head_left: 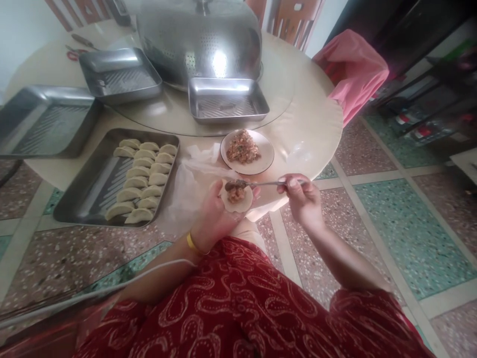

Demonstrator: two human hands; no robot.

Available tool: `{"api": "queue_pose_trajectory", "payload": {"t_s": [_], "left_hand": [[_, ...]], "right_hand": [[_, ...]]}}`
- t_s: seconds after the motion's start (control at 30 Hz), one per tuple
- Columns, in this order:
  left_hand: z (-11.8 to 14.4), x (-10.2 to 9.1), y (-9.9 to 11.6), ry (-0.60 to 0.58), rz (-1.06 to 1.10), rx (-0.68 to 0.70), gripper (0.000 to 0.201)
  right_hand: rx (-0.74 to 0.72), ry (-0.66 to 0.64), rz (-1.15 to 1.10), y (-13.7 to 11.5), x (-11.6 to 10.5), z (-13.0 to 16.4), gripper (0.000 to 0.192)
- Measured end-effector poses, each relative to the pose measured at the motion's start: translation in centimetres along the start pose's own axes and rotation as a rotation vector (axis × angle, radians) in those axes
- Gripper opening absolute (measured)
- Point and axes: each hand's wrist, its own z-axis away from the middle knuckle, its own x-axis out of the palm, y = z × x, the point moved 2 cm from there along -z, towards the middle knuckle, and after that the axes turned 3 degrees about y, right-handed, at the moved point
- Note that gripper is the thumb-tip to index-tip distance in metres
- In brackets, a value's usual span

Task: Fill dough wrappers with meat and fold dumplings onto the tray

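Note:
A round dumpling wrapper [244, 205] lies across the palm and fingers of my left hand [214, 219], with a mound of meat filling [236, 194] on its middle. My right hand [301, 196] grips the handle of a metal spoon [266, 183]. The spoon's bowl is over the wrapper, at the filling. Just beyond my hands a white plate [265, 154] with a dark rim bears a heap of more filling [244, 147]. Left of my hands, rows of folded dumplings [143, 171] sit in a metal tray [97, 181].
Three more metal trays stand on the round table [309, 99]: one at far left [48, 124], one behind it [119, 74], one near the centre [229, 102]. A large domed metal lid [201, 44] rises at the back. Thin plastic [190, 184] lies beside the dumpling tray. Scissors [74, 53] lie far left.

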Motion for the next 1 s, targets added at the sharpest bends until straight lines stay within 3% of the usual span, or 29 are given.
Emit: {"api": "queue_pose_trajectory", "payload": {"t_s": [0.23,0.4,0.53,0.63,0.73,1.0], "left_hand": [[0.2,-0.5,0.0,-0.031,0.055,0.032,0.043],[0.4,-0.3,0.1,-0.056,0.026,0.098,0.047],[0.4,0.0,0.2,-0.088,0.02,0.174,0.051],[0.2,0.2,0.1,-0.108,0.017,0.192,0.05],[0.1,0.4,-0.1,-0.109,0.03,0.165,0.047],[0.4,0.4,-0.5,-0.115,-0.014,0.173,0.046]], "right_hand": [[-0.22,-0.025,-0.008,-1.1,0.2,1.2,0.013],[-0.568,0.03,0.119,-3.0,-0.4,2.5,0.021],[-0.835,-0.038,0.317,-4.8,-0.4,4.6,0.034],[-0.855,-0.091,0.382,-5.5,0.0,6.0,0.043],[-0.879,-0.113,0.386,-5.4,0.8,6.8,0.04],[-0.952,-0.106,0.455,-4.6,1.7,6.4,0.032]]}}
